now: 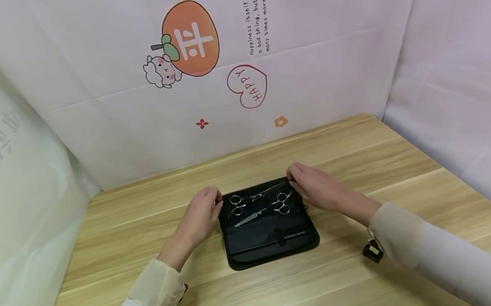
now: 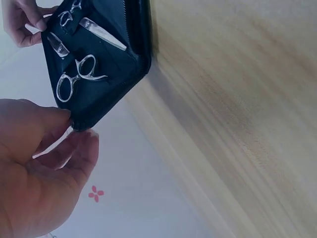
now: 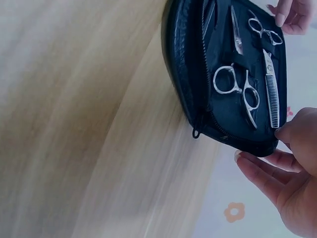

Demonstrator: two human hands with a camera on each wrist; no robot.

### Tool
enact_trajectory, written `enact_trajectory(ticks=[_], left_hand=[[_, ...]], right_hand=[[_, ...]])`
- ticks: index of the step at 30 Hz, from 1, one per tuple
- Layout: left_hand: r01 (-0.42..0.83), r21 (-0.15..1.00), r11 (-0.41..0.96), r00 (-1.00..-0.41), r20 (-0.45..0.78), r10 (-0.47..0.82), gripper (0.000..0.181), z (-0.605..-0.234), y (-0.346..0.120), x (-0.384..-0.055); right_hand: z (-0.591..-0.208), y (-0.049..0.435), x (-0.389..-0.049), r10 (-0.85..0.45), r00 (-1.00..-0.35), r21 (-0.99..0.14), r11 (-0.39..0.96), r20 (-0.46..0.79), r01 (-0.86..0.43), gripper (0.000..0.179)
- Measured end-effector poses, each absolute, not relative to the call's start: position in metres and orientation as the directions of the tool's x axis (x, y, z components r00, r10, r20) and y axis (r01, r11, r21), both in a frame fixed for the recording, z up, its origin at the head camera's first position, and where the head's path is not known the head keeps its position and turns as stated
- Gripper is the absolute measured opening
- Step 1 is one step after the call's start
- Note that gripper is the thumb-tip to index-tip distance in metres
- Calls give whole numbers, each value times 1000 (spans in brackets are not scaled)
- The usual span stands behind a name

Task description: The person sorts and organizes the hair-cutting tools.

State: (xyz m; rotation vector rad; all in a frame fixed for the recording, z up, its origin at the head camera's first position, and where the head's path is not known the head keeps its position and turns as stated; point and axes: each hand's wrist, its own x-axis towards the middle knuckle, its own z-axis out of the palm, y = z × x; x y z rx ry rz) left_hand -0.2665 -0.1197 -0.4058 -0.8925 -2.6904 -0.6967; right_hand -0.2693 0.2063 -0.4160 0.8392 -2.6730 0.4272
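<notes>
An unfolded black zippered scissors case (image 1: 249, 238) lies at the middle of the wooden table, its far edge raised. My left hand (image 1: 197, 217) pinches its far left corner between thumb and fingers. At the far right corner, my right hand (image 1: 319, 188) grips the edge the same way. Two pairs of silver scissors sit in straps inside. The thinning scissors (image 3: 272, 91), with a toothed blade, lie along the far edge, handles to the left. Plain scissors (image 3: 236, 34) lie nearer, their handles to the right. A zip pull (image 3: 196, 132) hangs on the case's right side.
The wooden table (image 1: 139, 206) carries the case. A white printed cloth (image 1: 125, 113) hangs behind its far edge, with more cloth at the left and right sides. A small black device (image 1: 373, 252) is at the right wrist.
</notes>
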Motion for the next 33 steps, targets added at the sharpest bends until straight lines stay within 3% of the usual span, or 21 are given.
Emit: enact_trajectory(ticks=[13, 25, 33], left_hand=[[616, 398, 680, -786, 372, 494, 4, -400, -124, -240], [711, 321, 625, -695, 457, 555, 7, -409, -125, -220], [727, 317, 609, -677, 479, 559, 11, -412, -127, -210]], right_hand=[[-406, 211, -242, -548, -743, -146, 758, 385, -635, 11], [-416, 219, -216, -562, -738, -134, 755, 373, -642, 13], [-418, 222, -206, -592, -715, -150, 722, 372, -676, 15]])
